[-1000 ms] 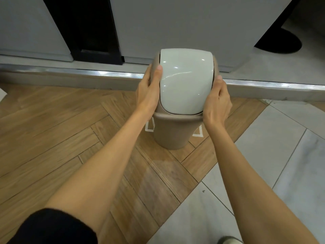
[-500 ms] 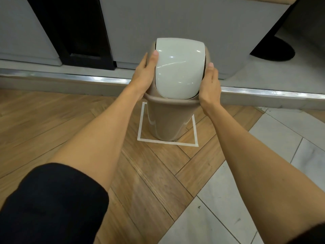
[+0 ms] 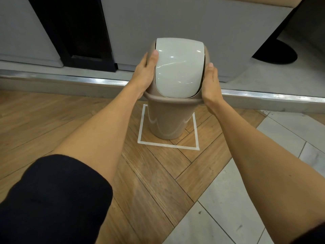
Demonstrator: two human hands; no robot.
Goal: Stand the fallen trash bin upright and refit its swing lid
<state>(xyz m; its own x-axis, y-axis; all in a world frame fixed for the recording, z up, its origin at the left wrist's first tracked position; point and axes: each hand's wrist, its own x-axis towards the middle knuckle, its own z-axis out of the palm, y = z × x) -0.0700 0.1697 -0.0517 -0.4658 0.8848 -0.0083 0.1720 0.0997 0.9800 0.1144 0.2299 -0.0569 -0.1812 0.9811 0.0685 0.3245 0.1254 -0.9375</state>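
Observation:
A beige trash bin (image 3: 167,122) stands upright on the wooden floor, inside a white tape square (image 3: 168,146). Its domed swing lid (image 3: 178,67), a pale white flap in a beige frame, sits on top of the bin. My left hand (image 3: 145,74) presses flat against the lid's left side, thumb on the flap's edge. On the opposite side my right hand (image 3: 211,83) holds the lid frame down at the rim. Both hands clasp the lid between them.
A metal-edged step (image 3: 88,80) runs across just behind the bin, with grey panels (image 3: 175,20) and a dark gap (image 3: 75,29) above it. Pale floor tiles (image 3: 246,199) meet the herringbone wood at the right. A black round base (image 3: 276,53) sits at far right.
The bin has gone from a lean toward me to standing straight in the tape square, now seen from farther back. Both hands have kept their hold on the lid's sides.

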